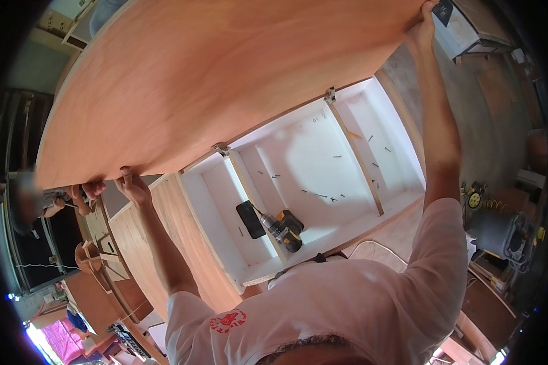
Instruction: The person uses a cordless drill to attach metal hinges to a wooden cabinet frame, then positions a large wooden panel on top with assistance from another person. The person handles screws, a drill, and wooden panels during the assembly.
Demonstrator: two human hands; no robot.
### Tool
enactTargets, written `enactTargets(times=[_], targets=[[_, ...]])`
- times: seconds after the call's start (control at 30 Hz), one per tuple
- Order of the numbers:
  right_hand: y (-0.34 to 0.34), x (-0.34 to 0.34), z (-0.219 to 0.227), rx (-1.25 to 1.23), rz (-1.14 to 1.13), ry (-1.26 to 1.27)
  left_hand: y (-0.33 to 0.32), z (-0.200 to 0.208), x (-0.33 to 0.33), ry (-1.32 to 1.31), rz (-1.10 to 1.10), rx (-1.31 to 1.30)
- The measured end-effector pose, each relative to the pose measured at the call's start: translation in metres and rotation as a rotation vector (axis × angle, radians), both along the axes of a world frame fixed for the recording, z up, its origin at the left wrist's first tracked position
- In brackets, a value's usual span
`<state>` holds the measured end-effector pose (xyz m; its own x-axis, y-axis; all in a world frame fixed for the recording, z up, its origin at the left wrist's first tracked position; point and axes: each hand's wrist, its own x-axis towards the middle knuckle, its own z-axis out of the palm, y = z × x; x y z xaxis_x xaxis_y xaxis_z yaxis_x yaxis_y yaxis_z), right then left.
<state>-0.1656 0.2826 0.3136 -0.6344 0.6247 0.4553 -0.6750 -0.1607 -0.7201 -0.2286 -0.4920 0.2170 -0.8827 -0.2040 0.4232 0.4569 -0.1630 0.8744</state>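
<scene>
A large wooden panel [225,79], perhaps a cabinet door, stretches across the upper view. My left hand [133,187] grips its lower edge at the left, fingers closed around it. At the far right corner my right hand [421,35] holds the same panel by its side. Two metal hinges, one left [221,148] and another farther right [330,94], sit where the panel meets a white-lined wooden cabinet [408,146]. Inside the cabinet lie a cordless drill [283,234], a black phone [251,220], several loose screws [320,195] and a yellow pencil [354,134].
At the left, another person's hand [93,189] is close to the panel's edge. A plain wood surface [189,234] adjoins the cabinet. An air compressor [499,237] stands on the right, and a white cabinet-like unit [463,33] is beyond my right hand.
</scene>
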Motion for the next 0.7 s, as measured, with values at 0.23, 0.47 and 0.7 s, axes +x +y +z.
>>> enactTargets(times=[0.23,0.47,0.7], targets=[[-0.022,0.013,0.014,-0.317,0.002,-0.077,-0.005,0.0,0.007,-0.036,0.014,-0.043],[-0.002,-0.003,0.0,-0.037,0.086,-0.009,0.0,0.0,0.008,-0.006,0.01,-0.02],[0.03,0.008,-0.009,-0.143,-0.142,-0.261,-0.011,-0.013,0.014,-0.093,0.157,0.023]])
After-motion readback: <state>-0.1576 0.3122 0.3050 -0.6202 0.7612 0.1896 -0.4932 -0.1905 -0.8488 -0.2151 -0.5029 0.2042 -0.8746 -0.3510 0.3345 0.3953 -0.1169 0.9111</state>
